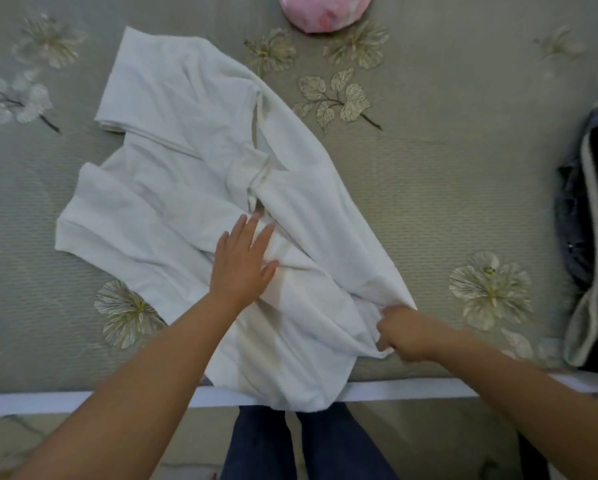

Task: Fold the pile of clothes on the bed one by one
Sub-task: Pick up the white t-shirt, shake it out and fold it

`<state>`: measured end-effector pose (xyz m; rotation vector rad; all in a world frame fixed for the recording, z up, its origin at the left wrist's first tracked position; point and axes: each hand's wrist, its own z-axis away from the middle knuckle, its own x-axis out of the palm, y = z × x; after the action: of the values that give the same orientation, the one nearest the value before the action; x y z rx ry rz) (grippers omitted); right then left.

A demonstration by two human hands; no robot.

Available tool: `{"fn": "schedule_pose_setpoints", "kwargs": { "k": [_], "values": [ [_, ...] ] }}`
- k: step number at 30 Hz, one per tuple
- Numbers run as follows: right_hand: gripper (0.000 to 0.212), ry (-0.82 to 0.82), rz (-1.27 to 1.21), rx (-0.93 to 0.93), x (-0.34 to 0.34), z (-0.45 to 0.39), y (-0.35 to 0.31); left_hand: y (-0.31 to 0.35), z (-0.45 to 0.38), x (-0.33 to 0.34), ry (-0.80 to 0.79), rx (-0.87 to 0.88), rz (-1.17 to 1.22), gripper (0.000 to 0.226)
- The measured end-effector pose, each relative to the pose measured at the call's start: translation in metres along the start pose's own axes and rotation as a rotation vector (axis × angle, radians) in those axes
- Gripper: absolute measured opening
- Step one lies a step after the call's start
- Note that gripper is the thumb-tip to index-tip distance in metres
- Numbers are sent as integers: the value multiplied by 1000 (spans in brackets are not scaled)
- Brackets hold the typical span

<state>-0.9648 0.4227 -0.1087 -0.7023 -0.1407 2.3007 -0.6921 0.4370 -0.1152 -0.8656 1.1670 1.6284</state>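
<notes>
- White shirt (pixel 200 161): soft, creased, spread on ribbed floral bedspread (pixel 429 174), hem over edge.
- Left hand (pixel 243 263) laid flat, fingers straight.
- Right hand (pixel 403 332) clenched on shirt corner.
- Pink bundle (pixel 325 10) cropped at top.

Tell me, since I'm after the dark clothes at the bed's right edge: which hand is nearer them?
Right. The right hand pinches the white garment nearer the dark clothes; the left hand presses mid-garment, farther off.

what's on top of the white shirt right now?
The left hand rests flat on the white shirt, fingers straight. The right hand pinches its near right edge. Nothing else lies on it. The floral bedspread beneath it is hidden.
</notes>
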Motion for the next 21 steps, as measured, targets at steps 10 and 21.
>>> {"fn": "schedule_pose_setpoints", "kwargs": {
  "k": [10, 21],
  "values": [
    [45, 827, -330, 195, -64, -26, 22, 17, 10, 31, -468, -54, -316, 27],
    [14, 1088, -778, 504, -75, -61, 19, -11, -21, -33, -574, -56, -95, 36]
  ]
}}
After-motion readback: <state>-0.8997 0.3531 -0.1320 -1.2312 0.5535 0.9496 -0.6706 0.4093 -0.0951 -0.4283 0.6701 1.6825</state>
